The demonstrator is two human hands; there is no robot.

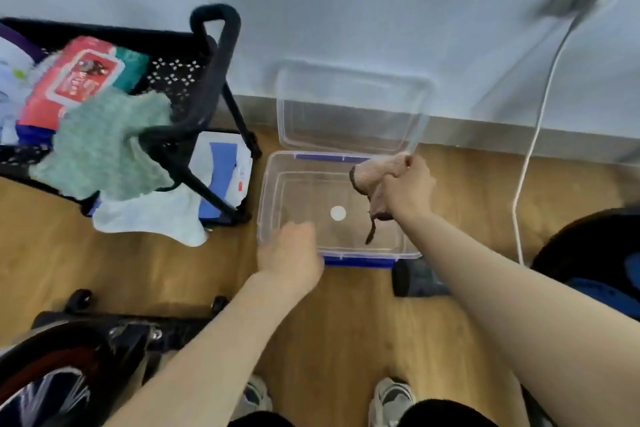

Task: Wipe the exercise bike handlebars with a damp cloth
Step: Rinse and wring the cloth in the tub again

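My right hand (407, 189) is shut on a bunched pinkish-brown cloth (375, 175) and holds it above a clear plastic tub (273, 184) on the floor. A dark edge of the cloth dangles into the tub. The tub's clear lid (349, 107) leans against the wall behind it. My left hand (292, 255) rests at the tub's near left rim, fingers curled, holding nothing. Part of the exercise bike (69, 360) shows at the bottom left; its handlebars are out of view.
A black cart (214, 55) at the left holds a red wipes pack (74, 76), with a green cloth (104, 146) draped over its edge. White cloths lie under it. A white cable (530, 149) hangs at the right. A dark object (415, 282) lies near the tub.
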